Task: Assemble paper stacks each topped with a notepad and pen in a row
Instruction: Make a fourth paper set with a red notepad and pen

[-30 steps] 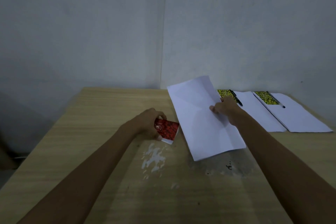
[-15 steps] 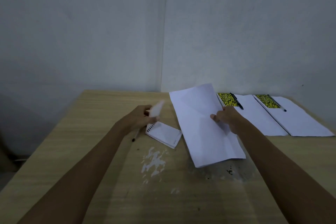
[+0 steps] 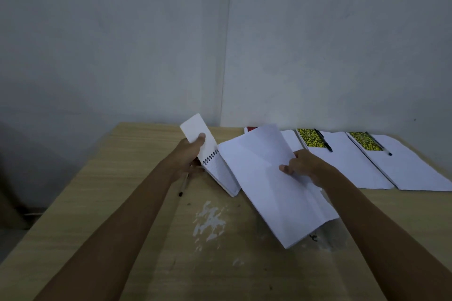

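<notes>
**Third Stack: Notepad Held Open, Paper Gripped**

The left hand (image 3: 192,151) grips the spiral notepad (image 3: 210,156), its cover folded back, above the desk (image 3: 122,203). The right hand (image 3: 302,166) pinches the paper stack (image 3: 264,178), tilted, likely for alignment beside the completed stacks (image 3: 352,168).

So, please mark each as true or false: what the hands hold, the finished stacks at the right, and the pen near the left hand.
1. The left hand holds an open spiral notepad. True.
2. The right hand is empty. False: it grips a paper stack.
3. Two yellow-patterned notepads lie on papers at the right. True.
4. No pen lies near the left forearm. False: a pen lies on the table.
</notes>
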